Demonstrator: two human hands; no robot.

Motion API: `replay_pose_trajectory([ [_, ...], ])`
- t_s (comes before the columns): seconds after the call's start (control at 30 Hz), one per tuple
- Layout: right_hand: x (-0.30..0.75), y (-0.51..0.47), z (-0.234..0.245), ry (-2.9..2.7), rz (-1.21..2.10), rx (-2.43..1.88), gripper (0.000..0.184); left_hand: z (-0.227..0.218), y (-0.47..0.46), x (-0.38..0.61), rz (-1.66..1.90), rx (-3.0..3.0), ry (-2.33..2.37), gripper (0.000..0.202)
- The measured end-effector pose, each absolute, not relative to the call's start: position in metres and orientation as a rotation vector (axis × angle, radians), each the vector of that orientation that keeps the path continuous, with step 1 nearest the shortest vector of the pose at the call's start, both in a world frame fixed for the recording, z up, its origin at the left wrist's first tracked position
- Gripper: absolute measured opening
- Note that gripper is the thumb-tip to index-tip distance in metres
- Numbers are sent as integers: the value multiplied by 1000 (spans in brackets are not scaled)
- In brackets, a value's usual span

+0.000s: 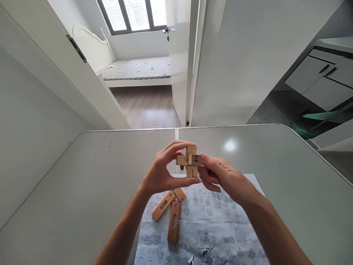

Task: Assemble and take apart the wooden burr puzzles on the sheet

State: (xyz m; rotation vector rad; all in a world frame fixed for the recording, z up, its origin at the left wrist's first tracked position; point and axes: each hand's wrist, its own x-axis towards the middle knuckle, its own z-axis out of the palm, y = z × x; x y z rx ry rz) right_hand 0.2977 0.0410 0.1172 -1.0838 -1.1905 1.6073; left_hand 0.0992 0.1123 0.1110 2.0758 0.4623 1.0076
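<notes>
Both of my hands hold a small wooden burr puzzle (182,160) above the table. Its light wooden pieces cross one another, and a "2" is marked on the piece facing right. My left hand (162,167) grips it from above and below, between fingers and thumb. At its right end, my right hand (220,173) pinches the piece marked "2". Beneath my hands, loose darker wooden pieces lie on a printed sheet: a slotted piece marked "2" (163,207), a notched slotted piece marked "1" (173,224) and a shorter block (180,194).
The printed paper sheet (215,235), covered in line diagrams, lies on a pale table (110,176) with a seam down its middle. Past the far edge are an open door (180,55) and a bed (138,68). Cabinets (320,73) stand at the right.
</notes>
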Motion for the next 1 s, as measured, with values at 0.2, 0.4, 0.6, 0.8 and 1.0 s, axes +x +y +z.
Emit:
replay_pose_trajectory([
  [0.2,323,22,96,-1315,1057,-1617,62,96,115,87,836,2135,659,78],
  [0.4,365,-18,36,-1271,685,-2033,60,52,123,57,869,2032,979,28],
  [0.6,390,-41,-4,-1093,763,-2117,63,8,112,29,992,1793,1195,31],
  [0.8,384,-46,-13,-1056,660,-2046,63,2,103,26,1013,1694,1246,35],
  [1.0,383,-45,-21,-1133,544,-2115,60,1,103,26,1008,1678,1297,36],
])
